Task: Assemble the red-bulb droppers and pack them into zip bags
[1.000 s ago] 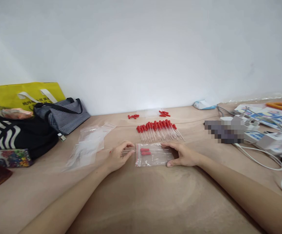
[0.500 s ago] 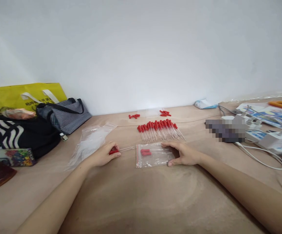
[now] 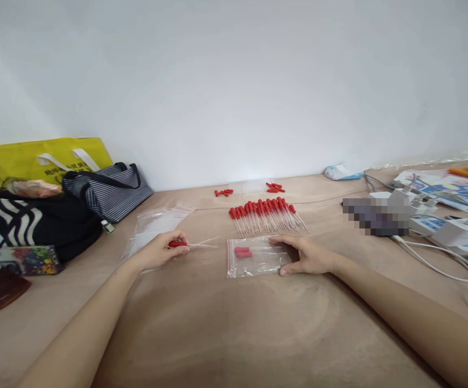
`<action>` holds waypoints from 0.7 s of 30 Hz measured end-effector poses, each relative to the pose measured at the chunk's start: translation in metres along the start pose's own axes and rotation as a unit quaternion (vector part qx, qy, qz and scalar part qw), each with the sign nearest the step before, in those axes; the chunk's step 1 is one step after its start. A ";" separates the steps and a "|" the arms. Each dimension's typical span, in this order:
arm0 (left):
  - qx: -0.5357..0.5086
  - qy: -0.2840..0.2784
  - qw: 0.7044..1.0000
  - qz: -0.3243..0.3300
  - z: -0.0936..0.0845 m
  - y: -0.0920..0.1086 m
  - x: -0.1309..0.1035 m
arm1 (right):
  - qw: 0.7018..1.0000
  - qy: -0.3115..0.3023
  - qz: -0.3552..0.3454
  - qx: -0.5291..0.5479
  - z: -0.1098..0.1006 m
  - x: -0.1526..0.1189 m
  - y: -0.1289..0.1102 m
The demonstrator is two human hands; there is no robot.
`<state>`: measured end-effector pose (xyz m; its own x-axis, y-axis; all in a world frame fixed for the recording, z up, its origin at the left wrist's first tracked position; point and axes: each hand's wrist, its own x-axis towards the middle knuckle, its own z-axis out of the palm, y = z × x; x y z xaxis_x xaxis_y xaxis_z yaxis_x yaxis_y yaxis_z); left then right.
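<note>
A small bunch of red-bulbed droppers (image 3: 177,244), at least two, lay in the grip of the left hand (image 3: 161,250). Thumb and fingers were closed about the red bulb end, while the clear stems stuck out past the fingertips to the right, spreading slightly apart. Their tips pointed toward the clear zip bag (image 3: 253,267), short of its red-striped edge and not touching it.

That bag lay flat in front of the person with two bagged droppers (image 3: 243,252) inside, bulbs near the striped edge and stems running toward the right hand (image 3: 308,256). The right hand was at the bag's opposite end in an open curve, fingertips at the far corner and thumb at the near one, with a gap between them and the stem ends pointing into it.

Just beyond the bag, a row of finished droppers (image 3: 262,210) lay side by side, bulbs away from the person. Farther back, near the wall, were two small groups of loose red bulbs (image 3: 223,192), with clear tubes (image 3: 253,189) between them, too faint to count. A pile of flat clear bags (image 3: 148,223) lay on the table (image 3: 234,334), just beyond the left hand and partly covered by it.
</note>
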<state>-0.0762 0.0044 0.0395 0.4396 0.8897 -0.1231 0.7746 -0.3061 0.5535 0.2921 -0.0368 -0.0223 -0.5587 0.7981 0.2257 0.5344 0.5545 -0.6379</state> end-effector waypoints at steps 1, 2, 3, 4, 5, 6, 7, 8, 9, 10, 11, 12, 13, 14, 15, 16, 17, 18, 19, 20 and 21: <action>0.010 0.002 1.000 0.004 0.000 0.001 0.000 | 1.000 0.000 0.002 -0.002 0.000 0.000 0.000; 0.022 0.005 1.000 0.009 0.000 0.003 0.000 | 1.000 -0.001 0.003 -0.003 0.000 0.000 0.000; 0.033 0.008 0.999 0.014 0.001 0.005 0.000 | 1.000 -0.001 0.003 -0.005 0.000 0.000 0.000; 0.040 0.013 0.999 0.019 0.002 0.008 0.001 | 1.000 -0.002 0.001 -0.007 0.000 0.000 0.000; 0.042 0.016 0.999 0.022 0.004 0.011 0.001 | 1.000 -0.003 -0.001 -0.008 0.000 0.000 0.001; 0.040 0.016 0.999 0.024 0.006 0.013 0.001 | 1.000 -0.003 -0.003 -0.009 0.000 0.000 0.001; 0.035 0.015 0.999 0.026 0.008 0.014 0.002 | 1.000 -0.003 -0.005 -0.009 0.000 0.000 0.002; 0.027 0.013 0.999 0.027 0.009 0.015 0.002 | 1.000 -0.003 -0.006 -0.010 0.000 0.000 0.002; 0.019 0.010 0.999 0.028 0.010 0.015 0.002 | 1.000 -0.002 -0.006 -0.010 0.000 0.000 0.002; 0.012 0.007 1.000 0.028 0.011 0.015 0.002 | 1.000 -0.002 -0.006 -0.010 0.000 0.000 0.003; 0.005 0.004 1.000 0.028 0.011 0.014 0.002 | 1.000 -0.001 -0.006 -0.010 0.000 0.000 0.002; -0.003 0.000 1.000 0.028 0.011 0.013 0.002 | 1.000 0.000 -0.006 -0.010 0.000 0.000 0.002; -0.010 -0.004 1.000 0.028 0.012 0.013 0.003 | 1.000 0.002 -0.006 -0.010 0.000 0.000 0.002; -0.019 -0.009 0.999 0.029 0.012 0.013 0.003 | 1.000 0.004 -0.007 -0.010 0.000 0.000 0.001; -0.029 -0.013 0.999 0.027 0.012 0.013 0.003 | 1.000 0.005 -0.007 -0.011 0.000 0.000 0.000; -0.039 -0.018 0.999 0.025 0.012 0.013 0.002 | 1.000 0.006 -0.007 -0.012 -0.001 0.000 0.000; -0.049 -0.022 0.998 0.023 0.013 0.014 0.002 | 1.000 0.005 -0.008 -0.012 -0.001 0.000 0.000; -0.058 -0.025 0.998 0.019 0.014 0.016 0.002 | 1.000 0.003 -0.008 -0.013 -0.001 0.000 0.000; -0.065 -0.029 0.997 0.015 0.014 0.017 0.002 | 1.000 0.002 -0.008 -0.014 -0.001 0.000 0.000; -0.073 -0.033 0.997 0.011 0.015 0.018 0.002 | 1.000 0.001 -0.008 -0.015 -0.001 0.000 0.000; -0.081 -0.037 0.996 0.008 0.017 0.019 0.002 | 1.000 0.001 -0.008 -0.015 -0.001 0.000 0.000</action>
<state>-0.0535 -0.0054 0.0360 0.4890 0.8555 -0.1702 0.6863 -0.2569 0.6804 0.2923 -0.0366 -0.0215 -0.5668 0.7890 0.2371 0.5442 0.5746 -0.6113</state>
